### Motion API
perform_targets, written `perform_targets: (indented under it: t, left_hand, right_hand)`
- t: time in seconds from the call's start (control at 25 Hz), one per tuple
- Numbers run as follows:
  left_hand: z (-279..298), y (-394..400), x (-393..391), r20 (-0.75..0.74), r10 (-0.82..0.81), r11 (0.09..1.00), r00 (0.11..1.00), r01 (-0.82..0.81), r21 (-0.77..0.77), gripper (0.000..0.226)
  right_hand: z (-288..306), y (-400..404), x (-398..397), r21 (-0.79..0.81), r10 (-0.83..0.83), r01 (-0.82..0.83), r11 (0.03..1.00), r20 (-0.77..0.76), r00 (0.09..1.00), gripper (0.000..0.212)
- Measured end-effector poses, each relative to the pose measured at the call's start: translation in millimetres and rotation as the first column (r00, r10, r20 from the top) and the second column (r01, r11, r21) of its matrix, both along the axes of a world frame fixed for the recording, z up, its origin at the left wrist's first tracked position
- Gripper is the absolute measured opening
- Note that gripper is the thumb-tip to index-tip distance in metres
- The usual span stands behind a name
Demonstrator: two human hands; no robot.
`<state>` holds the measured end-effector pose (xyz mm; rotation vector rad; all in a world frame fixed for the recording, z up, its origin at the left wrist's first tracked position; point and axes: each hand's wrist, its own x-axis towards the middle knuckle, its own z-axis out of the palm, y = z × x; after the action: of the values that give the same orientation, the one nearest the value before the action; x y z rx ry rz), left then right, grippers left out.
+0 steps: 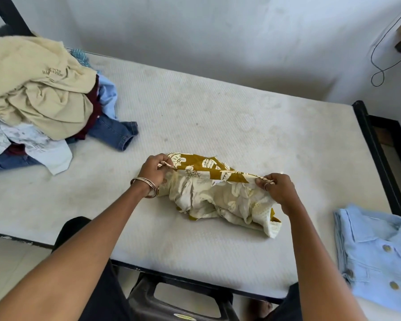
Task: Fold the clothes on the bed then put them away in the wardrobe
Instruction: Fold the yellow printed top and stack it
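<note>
A crumpled mustard and cream printed garment [218,193] lies in the middle of the white mattress [218,117]. My left hand [154,169] pinches its top edge at the left, bangles on the wrist. At the right end of that same edge my right hand [278,188] pinches it too. The edge is stretched between both hands, slightly raised off the bed. An unfolded heap of clothes [37,98] sits at the far left, with a beige top over denim and pale blue pieces. A folded light blue buttoned shirt [375,256] rests at the near right corner.
A black bed frame [375,147] edges the mattress on the right and near side. The white wall [218,31] stands behind the bed, with a black cable [380,72] hanging at the right. A dark plastic stool [171,302] is below the near edge.
</note>
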<state>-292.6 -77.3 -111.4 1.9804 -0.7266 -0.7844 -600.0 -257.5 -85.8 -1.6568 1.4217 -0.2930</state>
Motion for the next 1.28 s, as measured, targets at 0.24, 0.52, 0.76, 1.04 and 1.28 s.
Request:
perform_targets:
  t: [0.24,0.52,0.76,1.04,1.28]
  left_hand:
    - [-8,-1,5,-0.072,0.025,0.999,0.997,-0.022,0.047,0.011]
    - [-1,-29,-21,-0.011,0.318,0.946,0.948,-0.317,0.071,0.035]
    - [-52,13,-53,-0.011,-0.139,0.954,0.99,0.137,0.266,0.098]
    - [-72,46,-32,0.275,-0.127,0.928,0.953,0.016,0.371,0.023]
    - [-56,41,-45,0.381,-0.272,0.95,0.884,0.183,0.253,0.018]
  right_hand:
    - [-7,-8,-9,0.036,0.033,-0.035,0.999,0.047,0.998,0.03]
    - [-27,35,41,-0.176,-0.323,0.361,0.916,0.209,0.923,0.032]
    - [-95,95,27,-0.283,0.096,-0.133,0.95,-0.141,0.985,0.08]
    - [-92,77,-2,-0.291,-0.054,-0.035,0.956,-0.295,0.954,0.006]
    - [-72,85,13,-0.295,-0.099,0.014,0.955,-0.273,0.957,0.017]
